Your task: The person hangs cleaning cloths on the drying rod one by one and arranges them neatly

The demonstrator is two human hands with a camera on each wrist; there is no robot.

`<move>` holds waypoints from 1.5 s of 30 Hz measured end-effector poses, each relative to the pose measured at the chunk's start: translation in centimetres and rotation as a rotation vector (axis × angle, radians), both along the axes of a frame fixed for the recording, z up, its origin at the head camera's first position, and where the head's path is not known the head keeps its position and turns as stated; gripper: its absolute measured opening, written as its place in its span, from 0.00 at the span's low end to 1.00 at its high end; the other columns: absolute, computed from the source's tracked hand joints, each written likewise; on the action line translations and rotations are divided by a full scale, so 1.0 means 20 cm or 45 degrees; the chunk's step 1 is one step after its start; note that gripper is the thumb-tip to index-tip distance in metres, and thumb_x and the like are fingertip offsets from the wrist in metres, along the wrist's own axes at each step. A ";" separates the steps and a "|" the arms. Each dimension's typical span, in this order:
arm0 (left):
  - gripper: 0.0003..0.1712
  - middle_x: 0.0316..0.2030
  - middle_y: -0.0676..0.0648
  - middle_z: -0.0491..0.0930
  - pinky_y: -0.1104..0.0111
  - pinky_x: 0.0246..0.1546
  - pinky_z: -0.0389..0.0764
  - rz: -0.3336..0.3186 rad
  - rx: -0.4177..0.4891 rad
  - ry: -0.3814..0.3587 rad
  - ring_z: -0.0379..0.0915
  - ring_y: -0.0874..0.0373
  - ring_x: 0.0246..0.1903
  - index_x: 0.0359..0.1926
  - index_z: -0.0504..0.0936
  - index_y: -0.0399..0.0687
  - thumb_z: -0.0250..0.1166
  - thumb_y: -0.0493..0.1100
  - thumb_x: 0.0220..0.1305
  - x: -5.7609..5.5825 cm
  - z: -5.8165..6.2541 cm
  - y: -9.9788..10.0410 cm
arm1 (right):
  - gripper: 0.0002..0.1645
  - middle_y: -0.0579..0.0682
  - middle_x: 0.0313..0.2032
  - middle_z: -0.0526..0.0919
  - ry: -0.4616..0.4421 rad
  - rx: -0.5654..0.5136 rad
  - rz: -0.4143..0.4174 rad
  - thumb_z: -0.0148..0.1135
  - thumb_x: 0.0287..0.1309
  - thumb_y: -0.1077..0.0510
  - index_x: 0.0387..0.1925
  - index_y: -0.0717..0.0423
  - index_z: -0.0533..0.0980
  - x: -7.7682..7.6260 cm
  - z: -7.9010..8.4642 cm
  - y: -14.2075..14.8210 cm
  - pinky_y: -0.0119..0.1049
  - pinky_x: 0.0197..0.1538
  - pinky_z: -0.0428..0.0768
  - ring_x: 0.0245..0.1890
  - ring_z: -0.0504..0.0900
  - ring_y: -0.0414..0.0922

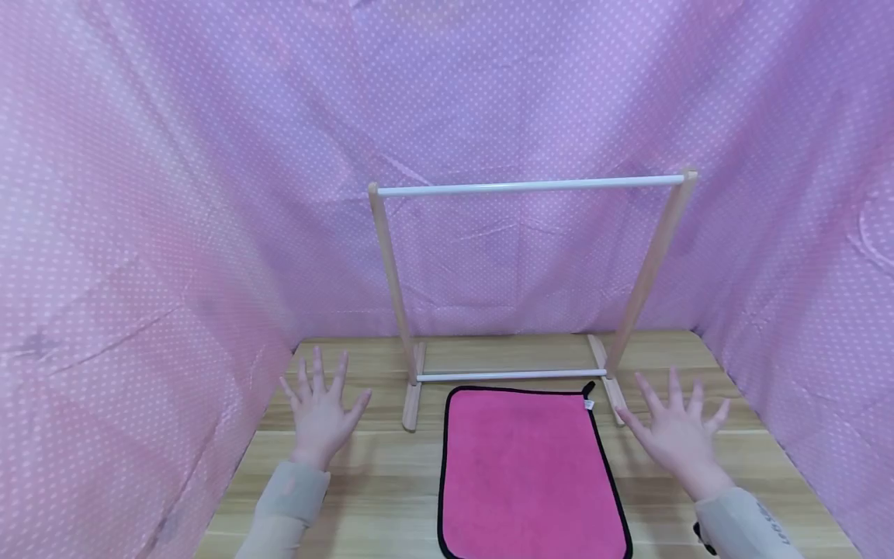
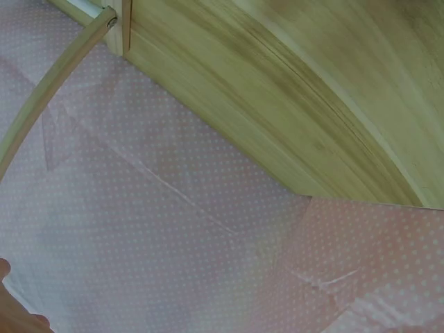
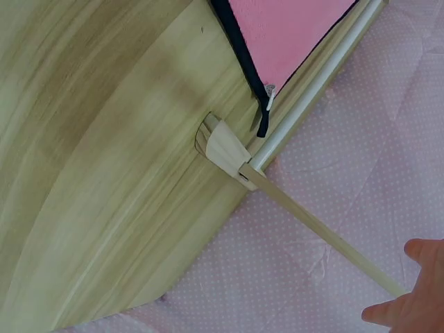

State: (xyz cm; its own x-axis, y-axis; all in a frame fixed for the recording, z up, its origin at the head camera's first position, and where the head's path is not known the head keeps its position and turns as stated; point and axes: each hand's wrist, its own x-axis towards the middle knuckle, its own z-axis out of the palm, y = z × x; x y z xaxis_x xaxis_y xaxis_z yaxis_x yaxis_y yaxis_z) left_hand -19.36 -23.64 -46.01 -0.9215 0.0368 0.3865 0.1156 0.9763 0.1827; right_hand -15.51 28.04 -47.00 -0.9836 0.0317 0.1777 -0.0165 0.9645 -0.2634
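A pink towel [image 1: 528,473] with black edging lies flat on the table, a small black loop and white tag at its far right corner. Behind it stands a rack with wooden side posts [image 1: 651,268] and a white top rail [image 1: 531,187]. To the left of the towel, my left hand [image 1: 320,419] is held with its fingers spread, touching nothing that I can make out. My right hand [image 1: 677,439] is likewise spread, to the right of the towel and near the rack's right foot. The right wrist view shows the towel's looped corner [image 3: 267,97] beside the rack's foot [image 3: 225,149].
The wooden tabletop [image 1: 377,497] has rounded far corners. Pink polka-dot cloth [image 1: 503,101] hangs behind it and along both sides. A white lower bar [image 1: 513,376] joins the rack's feet just beyond the towel's far edge.
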 end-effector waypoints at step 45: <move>0.42 0.67 0.34 0.56 0.46 0.69 0.56 -0.150 0.821 0.056 0.52 0.39 0.67 0.70 0.54 0.41 0.63 0.51 0.62 -0.34 0.23 0.20 | 0.39 0.70 0.65 0.59 0.060 -0.059 0.173 0.60 0.55 0.36 0.63 0.53 0.69 0.02 -0.36 -0.38 0.78 0.59 0.44 0.63 0.55 0.72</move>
